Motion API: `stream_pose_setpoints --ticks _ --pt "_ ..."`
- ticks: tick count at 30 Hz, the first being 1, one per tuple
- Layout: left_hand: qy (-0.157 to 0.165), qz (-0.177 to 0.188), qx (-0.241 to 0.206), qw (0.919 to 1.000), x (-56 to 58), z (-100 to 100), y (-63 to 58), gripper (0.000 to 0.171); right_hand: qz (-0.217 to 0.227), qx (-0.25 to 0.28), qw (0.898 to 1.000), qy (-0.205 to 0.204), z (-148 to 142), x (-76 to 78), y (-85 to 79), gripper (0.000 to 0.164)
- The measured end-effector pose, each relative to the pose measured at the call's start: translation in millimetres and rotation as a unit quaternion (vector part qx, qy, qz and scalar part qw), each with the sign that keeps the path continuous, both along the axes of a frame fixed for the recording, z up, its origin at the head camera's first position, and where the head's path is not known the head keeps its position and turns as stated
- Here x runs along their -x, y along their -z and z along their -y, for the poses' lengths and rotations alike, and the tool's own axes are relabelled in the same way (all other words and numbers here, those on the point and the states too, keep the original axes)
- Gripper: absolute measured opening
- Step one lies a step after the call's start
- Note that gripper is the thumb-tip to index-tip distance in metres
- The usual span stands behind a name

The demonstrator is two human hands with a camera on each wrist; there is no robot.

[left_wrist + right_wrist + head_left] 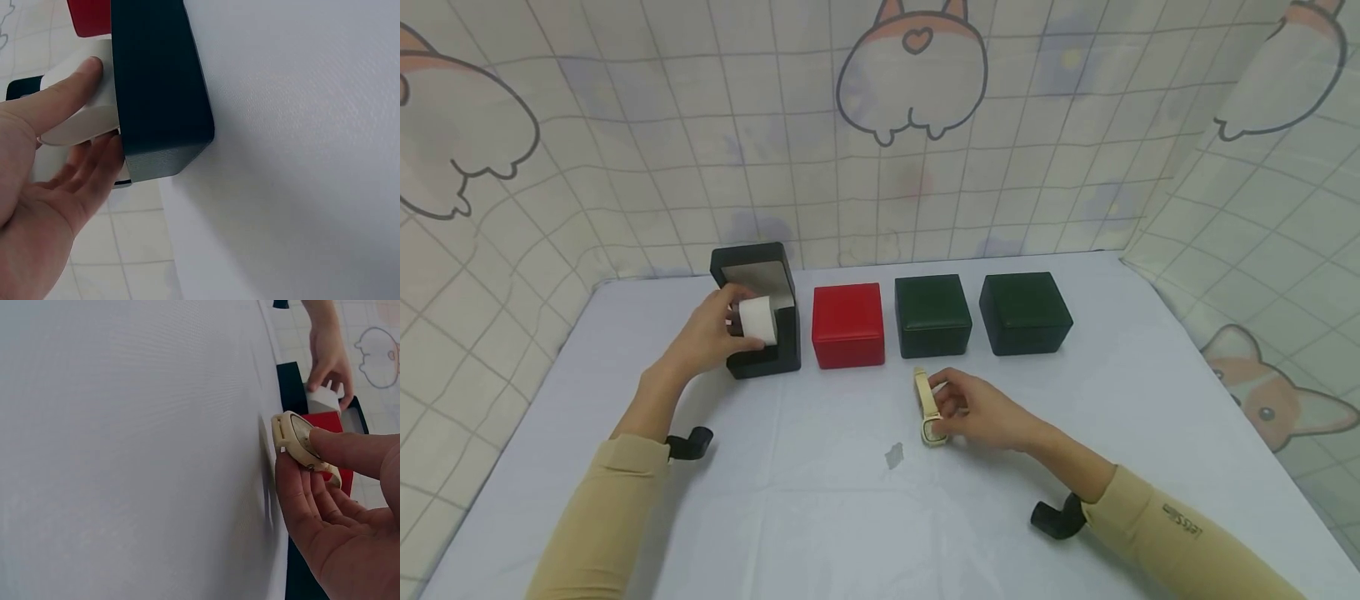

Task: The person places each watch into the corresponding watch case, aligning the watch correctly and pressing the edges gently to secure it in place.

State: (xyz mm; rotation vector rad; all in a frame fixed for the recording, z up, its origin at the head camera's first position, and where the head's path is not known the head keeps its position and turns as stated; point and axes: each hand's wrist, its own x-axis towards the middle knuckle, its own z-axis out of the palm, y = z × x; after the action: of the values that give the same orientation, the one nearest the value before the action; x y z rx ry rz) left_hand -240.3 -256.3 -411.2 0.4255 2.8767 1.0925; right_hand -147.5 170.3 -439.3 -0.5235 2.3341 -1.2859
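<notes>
At the left, my left hand (706,329) grips a white watch cushion (758,320) over the open dark box (787,340), whose lid leans back. In the left wrist view, the thumb lies along the cushion (94,119) and the fingers curl under it, close against the box wall (159,81). My right hand (985,410) pinches a pale gold wristwatch (928,398) by its case, with the strap stretching away toward the boxes. The right wrist view has the thumb on the dial of the watch (299,436) and the fingers behind it.
A closed red box (848,325) stands right of the open one. Beyond it are two closed dark green boxes, one in the middle (932,315) and one further right (1026,312). A small grey patch (894,455) lies on the white tabletop (820,533). Patterned curtains surround the table.
</notes>
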Motion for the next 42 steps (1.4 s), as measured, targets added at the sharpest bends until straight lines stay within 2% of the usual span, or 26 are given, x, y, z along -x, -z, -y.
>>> stream_pose_setpoints --ticks 9,14,19,27,33,42 --pt "-0.011 0.004 -0.028 0.9996 -6.0 2.1 -4.5 0.078 0.004 0.011 0.999 0.053 -1.7 1.3 -2.6 0.062" --pt "-0.025 -0.001 -0.029 0.9993 -10.1 2.0 -5.6 0.081 0.000 0.031 0.998 0.063 -3.2 2.3 -2.2 0.062" --pt "-0.035 0.004 -0.036 0.9987 -16.3 3.1 -8.4 0.079 0.002 0.048 0.997 0.068 -4.4 2.6 -2.4 0.061" --pt "-0.030 0.014 -0.071 0.9969 -28.6 -2.9 -17.1 0.075 0.000 0.069 0.995 0.070 -6.3 3.4 -3.6 0.060" --pt "-0.028 0.022 -0.098 0.9945 -36.9 -12.1 -17.5 0.079 0.002 0.072 0.995 0.071 -7.0 4.9 -2.8 0.060" --pt "-0.015 0.008 -0.116 0.9932 -50.6 -28.9 -16.0 0.078 0.002 0.092 0.993 0.070 -7.3 6.6 -2.7 0.061"
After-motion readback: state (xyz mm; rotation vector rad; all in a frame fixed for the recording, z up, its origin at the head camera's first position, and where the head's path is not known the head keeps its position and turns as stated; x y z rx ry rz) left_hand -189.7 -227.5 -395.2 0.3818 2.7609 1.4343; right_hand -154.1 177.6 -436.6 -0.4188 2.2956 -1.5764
